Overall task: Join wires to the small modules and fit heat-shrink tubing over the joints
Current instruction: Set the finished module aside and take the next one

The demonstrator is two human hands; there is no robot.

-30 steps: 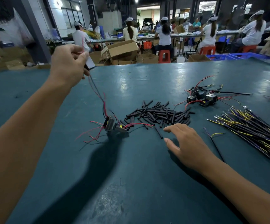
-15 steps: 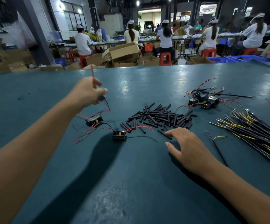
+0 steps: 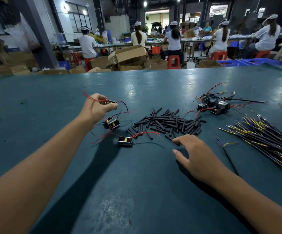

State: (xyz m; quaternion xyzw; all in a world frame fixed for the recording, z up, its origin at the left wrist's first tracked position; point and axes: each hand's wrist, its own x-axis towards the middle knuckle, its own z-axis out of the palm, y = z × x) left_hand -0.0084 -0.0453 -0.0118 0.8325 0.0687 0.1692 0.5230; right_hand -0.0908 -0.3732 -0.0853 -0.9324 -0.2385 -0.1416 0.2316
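Fingers [image 3: 176,141] of the right hand [image 3: 197,157] lie spread and relaxed, holding nothing, their tips at the near edge of a heap of black heat-shrink tubing [image 3: 167,122] on a teal worktable [image 3: 136,191]; the nearest loose sleeve lies just beyond the index fingertip, its long axis running slantwise across the line of the finger, so the right hand is plainly the nearer one for picking a piece. The left hand [image 3: 98,108] is raised above the surface farther left, thumb and fingers pinching a small module [image 3: 110,102] by its thin red wires [image 3: 89,97]. Two more modules sit on the table below and beside that hand: one [image 3: 111,123] just under the wrist, another [image 3: 125,141] nearer the camera, between the two arms, each trailing red and black leads. A cluster of further modules [image 3: 214,105] rests beyond the tubing to the right, and a sheaf of black, yellow and purple wires [image 3: 263,135] fans out at the far right, well apart from the left hand. Behind the table, seated workers [image 3: 172,38] in white caps face away at a long bench among cardboard boxes [image 3: 128,54] and red stools [image 3: 173,61]
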